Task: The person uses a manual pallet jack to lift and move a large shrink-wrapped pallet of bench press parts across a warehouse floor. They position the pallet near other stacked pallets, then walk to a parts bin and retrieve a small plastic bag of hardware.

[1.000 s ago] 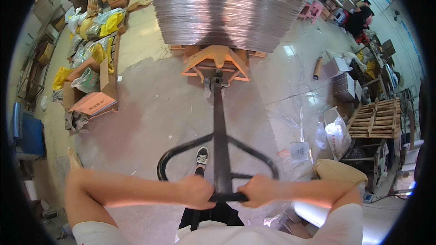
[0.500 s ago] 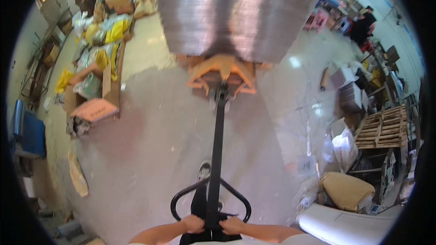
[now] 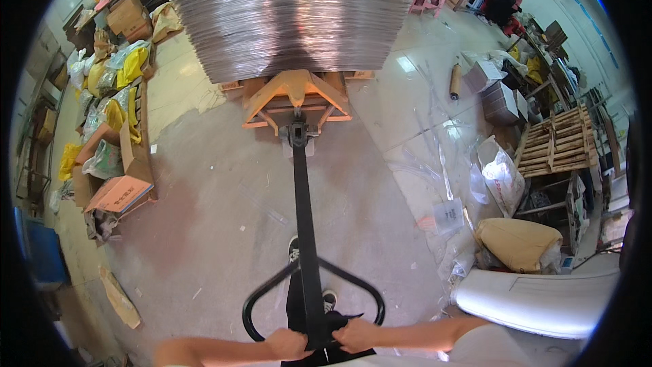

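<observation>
In the head view, the looped black handle (image 3: 309,299) of an orange pallet jack (image 3: 297,98) is gripped by both hands at its near crossbar. The left hand (image 3: 288,344) is closed around the bar just left of the black drawbar (image 3: 303,217), and the right hand (image 3: 355,335) is closed around it just right of the drawbar. The drawbar is seen running from the handle up to the orange frame, on which a tall stack of shiny sheets (image 3: 292,13) is carried. Two dark shoes (image 3: 293,250) are seen on the grey concrete floor (image 3: 204,217) beneath the handle. Cardboard boxes (image 3: 122,183) are lined along the floor's left edge, and a wooden pallet (image 3: 557,143) is placed near its right edge.
</observation>
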`<control>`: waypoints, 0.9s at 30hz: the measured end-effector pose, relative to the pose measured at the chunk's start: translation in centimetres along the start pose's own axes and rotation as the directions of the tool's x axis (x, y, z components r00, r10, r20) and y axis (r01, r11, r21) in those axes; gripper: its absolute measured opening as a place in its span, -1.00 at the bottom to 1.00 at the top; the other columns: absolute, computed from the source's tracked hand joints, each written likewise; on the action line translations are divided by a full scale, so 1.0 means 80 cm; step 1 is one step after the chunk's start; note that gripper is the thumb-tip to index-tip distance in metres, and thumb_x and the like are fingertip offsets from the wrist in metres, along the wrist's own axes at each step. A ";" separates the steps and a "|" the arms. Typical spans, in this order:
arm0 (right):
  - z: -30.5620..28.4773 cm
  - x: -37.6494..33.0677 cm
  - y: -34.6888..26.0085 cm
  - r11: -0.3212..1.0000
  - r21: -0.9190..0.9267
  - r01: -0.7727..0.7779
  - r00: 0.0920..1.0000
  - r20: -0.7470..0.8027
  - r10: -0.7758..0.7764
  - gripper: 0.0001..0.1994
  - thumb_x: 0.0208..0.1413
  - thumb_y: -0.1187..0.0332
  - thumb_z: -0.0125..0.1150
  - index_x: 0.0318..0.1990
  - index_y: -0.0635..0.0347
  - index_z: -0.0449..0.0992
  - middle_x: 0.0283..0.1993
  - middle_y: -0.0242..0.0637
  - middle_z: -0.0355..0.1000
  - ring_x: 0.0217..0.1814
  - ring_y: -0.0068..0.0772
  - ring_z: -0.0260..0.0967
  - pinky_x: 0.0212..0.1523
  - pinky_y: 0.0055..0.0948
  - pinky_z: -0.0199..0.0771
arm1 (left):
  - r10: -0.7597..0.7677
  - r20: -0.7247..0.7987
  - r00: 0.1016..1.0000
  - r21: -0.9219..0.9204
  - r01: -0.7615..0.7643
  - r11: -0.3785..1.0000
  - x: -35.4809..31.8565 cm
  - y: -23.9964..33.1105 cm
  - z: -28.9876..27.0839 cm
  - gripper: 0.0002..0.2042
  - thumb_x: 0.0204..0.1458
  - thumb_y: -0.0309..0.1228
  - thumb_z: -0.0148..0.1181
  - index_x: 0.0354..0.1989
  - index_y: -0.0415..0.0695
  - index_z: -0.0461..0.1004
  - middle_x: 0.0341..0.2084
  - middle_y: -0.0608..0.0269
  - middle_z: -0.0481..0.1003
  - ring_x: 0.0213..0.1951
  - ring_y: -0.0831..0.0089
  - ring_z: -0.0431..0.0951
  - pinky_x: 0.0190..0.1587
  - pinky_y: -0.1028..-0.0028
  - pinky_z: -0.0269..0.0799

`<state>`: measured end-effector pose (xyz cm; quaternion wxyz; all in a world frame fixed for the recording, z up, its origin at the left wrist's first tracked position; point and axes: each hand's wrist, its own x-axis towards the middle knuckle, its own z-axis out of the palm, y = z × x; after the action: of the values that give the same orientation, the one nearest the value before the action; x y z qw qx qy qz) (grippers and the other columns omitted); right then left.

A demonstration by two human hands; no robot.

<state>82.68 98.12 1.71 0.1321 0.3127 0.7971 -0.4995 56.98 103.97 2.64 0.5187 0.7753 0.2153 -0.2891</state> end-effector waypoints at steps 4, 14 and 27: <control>0.168 0.058 0.096 0.995 -0.068 -0.074 0.995 -0.070 0.069 -0.66 0.02 0.15 0.36 -0.21 0.21 0.49 -0.38 -0.08 0.60 -0.35 0.04 0.61 -0.34 0.02 0.59 | 0.009 -0.144 0.990 0.064 0.001 0.998 0.121 -0.083 0.146 -0.51 0.15 0.07 0.17 -0.32 -0.20 0.65 -0.41 -0.05 0.67 -0.35 -0.03 0.71 -0.26 0.07 0.65; -0.283 -0.103 -0.117 0.989 -0.100 -0.110 0.994 -0.025 0.108 -0.64 0.03 0.06 0.29 -0.24 0.20 0.57 -0.45 -0.02 0.57 -0.35 0.12 0.60 -0.29 0.07 0.59 | -0.056 -0.069 0.996 0.165 0.067 0.984 -0.140 0.128 -0.229 -0.42 0.09 0.16 0.15 -0.44 -0.22 0.68 -0.51 -0.06 0.63 -0.39 -0.08 0.67 -0.29 0.05 0.61; 0.188 0.080 0.125 0.996 -0.025 -0.089 0.996 -0.007 0.089 -0.65 0.02 0.16 0.34 -0.18 0.25 0.48 -0.42 -0.09 0.57 -0.36 0.05 0.61 -0.32 -0.03 0.62 | -0.057 -0.050 0.997 0.062 0.060 0.996 0.145 -0.097 0.141 -0.42 0.14 0.17 0.14 -0.20 -0.22 0.65 -0.36 -0.06 0.67 -0.33 -0.04 0.70 -0.28 0.06 0.62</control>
<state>82.54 90.27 -15.74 0.1556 0.3477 0.7891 -0.4819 58.10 96.73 -13.76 0.4799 0.7913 0.2411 -0.2922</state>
